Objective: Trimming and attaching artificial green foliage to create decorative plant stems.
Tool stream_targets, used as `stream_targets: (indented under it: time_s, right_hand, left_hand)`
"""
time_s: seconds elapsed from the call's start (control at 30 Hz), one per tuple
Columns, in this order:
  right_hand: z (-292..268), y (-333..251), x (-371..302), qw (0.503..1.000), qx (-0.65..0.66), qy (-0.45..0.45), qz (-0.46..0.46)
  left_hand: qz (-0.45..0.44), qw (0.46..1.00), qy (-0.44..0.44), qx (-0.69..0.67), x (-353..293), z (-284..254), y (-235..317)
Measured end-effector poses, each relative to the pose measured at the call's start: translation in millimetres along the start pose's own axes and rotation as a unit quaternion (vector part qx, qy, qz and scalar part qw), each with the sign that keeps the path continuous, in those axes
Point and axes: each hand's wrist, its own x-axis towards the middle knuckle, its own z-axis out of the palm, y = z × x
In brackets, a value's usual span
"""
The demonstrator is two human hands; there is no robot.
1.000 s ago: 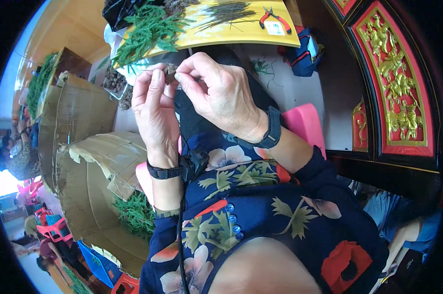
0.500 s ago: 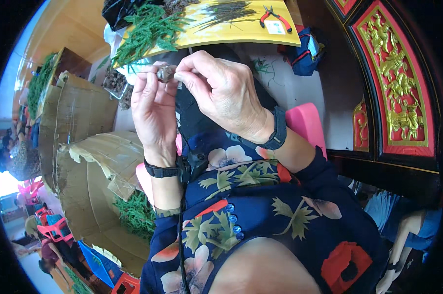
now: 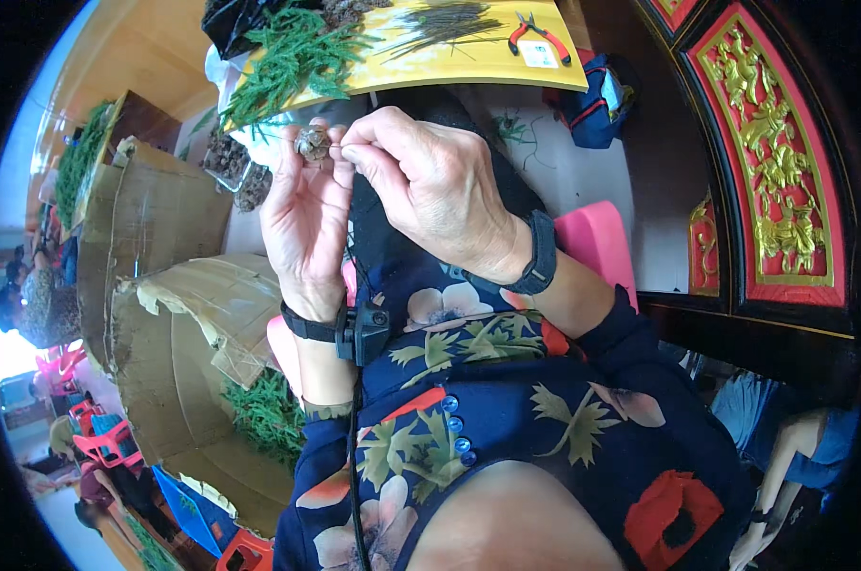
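A small brown pine cone rests at the fingertips of my left hand, whose palm faces up. My right hand is closed in a pinch beside it, on a thin dark wire that runs to the cone. Just beyond my hands, green artificial pine sprigs lie heaped on the yellow table. A bundle of thin dark wires and red-handled pliers are on it too.
Clear trays of brown cones stand left of my hands. A torn cardboard box holds green sprigs at my left side. A dark blue bag sits under the table's right end. Carved red-and-gold panels rise at right.
The pine cone has turned in my left fingers and moved slightly left, showing more of its face. My left hand has opened out a little; the right keeps its pinch.
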Motion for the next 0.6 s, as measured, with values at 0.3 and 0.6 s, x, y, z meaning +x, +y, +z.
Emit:
stream_targets:
  time_s: [0.3, 0.6]
  right_hand:
    - [-3.1, 0.9, 0.1, 0.999, 0.03, -0.025, 0.034]
    - [-13.2, 10.8, 8.5, 0.998, 0.047, -0.035, 0.035]
  left_hand:
    - [-0.021, 0.999, -0.031, -0.016, 1.1, 0.6, -3.3]
    - [-0.011, 0.998, -0.032, 0.054, -3.3, 3.8, -6.3]
